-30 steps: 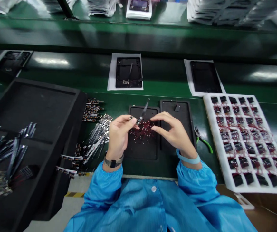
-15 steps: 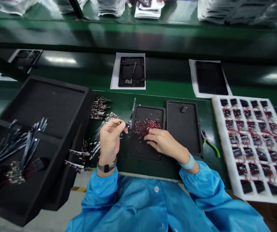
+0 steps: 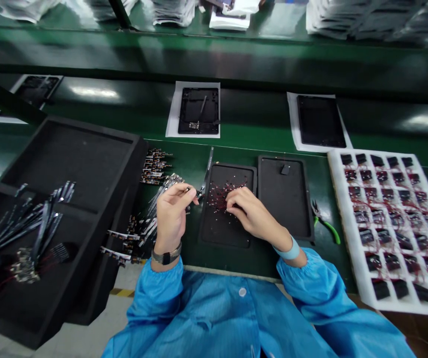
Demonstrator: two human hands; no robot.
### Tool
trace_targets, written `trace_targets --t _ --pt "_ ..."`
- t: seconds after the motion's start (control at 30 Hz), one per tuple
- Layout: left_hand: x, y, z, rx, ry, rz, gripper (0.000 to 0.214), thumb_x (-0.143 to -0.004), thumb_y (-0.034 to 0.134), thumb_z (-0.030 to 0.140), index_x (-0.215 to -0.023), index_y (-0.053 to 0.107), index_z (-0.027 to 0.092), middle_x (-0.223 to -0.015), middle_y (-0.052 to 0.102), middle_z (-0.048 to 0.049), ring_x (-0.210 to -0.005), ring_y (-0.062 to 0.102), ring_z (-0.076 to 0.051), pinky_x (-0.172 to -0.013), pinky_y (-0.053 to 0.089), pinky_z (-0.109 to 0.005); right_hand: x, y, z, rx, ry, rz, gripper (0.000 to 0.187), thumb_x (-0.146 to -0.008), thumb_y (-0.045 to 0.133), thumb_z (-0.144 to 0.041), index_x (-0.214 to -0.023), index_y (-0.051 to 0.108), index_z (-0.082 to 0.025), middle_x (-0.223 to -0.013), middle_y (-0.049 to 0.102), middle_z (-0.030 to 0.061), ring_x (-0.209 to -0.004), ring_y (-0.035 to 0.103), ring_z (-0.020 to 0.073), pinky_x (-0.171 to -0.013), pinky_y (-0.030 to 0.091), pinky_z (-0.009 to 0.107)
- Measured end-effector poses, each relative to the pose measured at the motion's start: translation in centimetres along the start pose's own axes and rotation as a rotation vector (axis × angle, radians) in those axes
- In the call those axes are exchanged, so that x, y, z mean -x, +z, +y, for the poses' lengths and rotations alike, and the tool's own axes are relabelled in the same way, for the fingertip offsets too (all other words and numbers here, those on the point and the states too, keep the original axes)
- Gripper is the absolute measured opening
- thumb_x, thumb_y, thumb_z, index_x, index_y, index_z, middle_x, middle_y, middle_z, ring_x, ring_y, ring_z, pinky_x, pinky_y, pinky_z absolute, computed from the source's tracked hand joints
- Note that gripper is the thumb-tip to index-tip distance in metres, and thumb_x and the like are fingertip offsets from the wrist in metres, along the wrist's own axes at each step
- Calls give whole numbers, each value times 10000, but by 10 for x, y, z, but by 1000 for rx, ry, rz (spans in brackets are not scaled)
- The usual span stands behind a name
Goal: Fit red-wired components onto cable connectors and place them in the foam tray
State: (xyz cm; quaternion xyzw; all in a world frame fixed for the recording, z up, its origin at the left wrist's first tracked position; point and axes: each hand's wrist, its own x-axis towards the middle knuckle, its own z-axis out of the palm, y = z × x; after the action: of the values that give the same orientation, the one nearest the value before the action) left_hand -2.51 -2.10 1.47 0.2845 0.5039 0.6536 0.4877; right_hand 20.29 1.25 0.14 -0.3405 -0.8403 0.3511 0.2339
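My left hand (image 3: 172,211) is closed, thumb against fingers, on a flat ribbon cable (image 3: 208,166) with a dark end at the fingertips. The strip points away from me, beside the left black tray (image 3: 227,233). Over that tray, my right hand (image 3: 253,211) is closed in a pinch at a pile of small red-wired parts (image 3: 219,196) with pale dots. What sits between its fingertips is too small to make out. Just left of my left hand lie more ribbon cables with small boards (image 3: 150,214).
A second black tray (image 3: 284,204) holds one small black piece. Green-handled pliers (image 3: 326,223) lie beside a white foam tray (image 3: 343,228) of black wired parts. Large black bins (image 3: 98,209) stand left. Beyond, tablet housings (image 3: 199,110) rest on white sheets.
My right hand has lifted slightly and shifted a little right over the red-wired parts. My left hand is nearly still. The tablet housings at the back have slid a little left.
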Motion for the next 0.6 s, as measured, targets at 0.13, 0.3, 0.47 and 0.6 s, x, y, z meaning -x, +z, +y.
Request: trace_targets --t 0.13,0.3,0.47,0.6 --pt "2 0 3 -64 34 -42 131 -807 828 258 -852 750 162 -922 750 -61 -740 719 -164 -661 577 -267 0 -3 0 -260 166 175 97 -1038 604 -289 -1081 659 -222 -979 792 61 -991 737 235 -951 535 391" --pt "2 -3 1 -90 38 -54 164 -788 853 255 -866 737 170 -799 742 -39 -658 718 -162 -584 534 -240 0 -6 0 -440 296 177 175 -963 713 -354 -1012 752 -191 -998 825 73 -975 789 254 -913 603 383" --pt "1 -6 -2 -141 37 -76 137 -808 837 254 -884 757 173 -732 711 -15 -588 638 -115 -520 461 -209 1 -9 0 -433 320 184 155 -938 728 -321 -971 793 -185 -958 825 71 -936 790 241 -874 617 355" --pt "0 -5 -3 -221 80 -77 116 -795 843 238 -871 781 176 -750 705 -10 -633 621 -103 -580 476 -206 1 -12 -3 -412 308 175 138 -956 695 -292 -944 790 -192 -938 823 55 -910 780 221 -856 604 330"
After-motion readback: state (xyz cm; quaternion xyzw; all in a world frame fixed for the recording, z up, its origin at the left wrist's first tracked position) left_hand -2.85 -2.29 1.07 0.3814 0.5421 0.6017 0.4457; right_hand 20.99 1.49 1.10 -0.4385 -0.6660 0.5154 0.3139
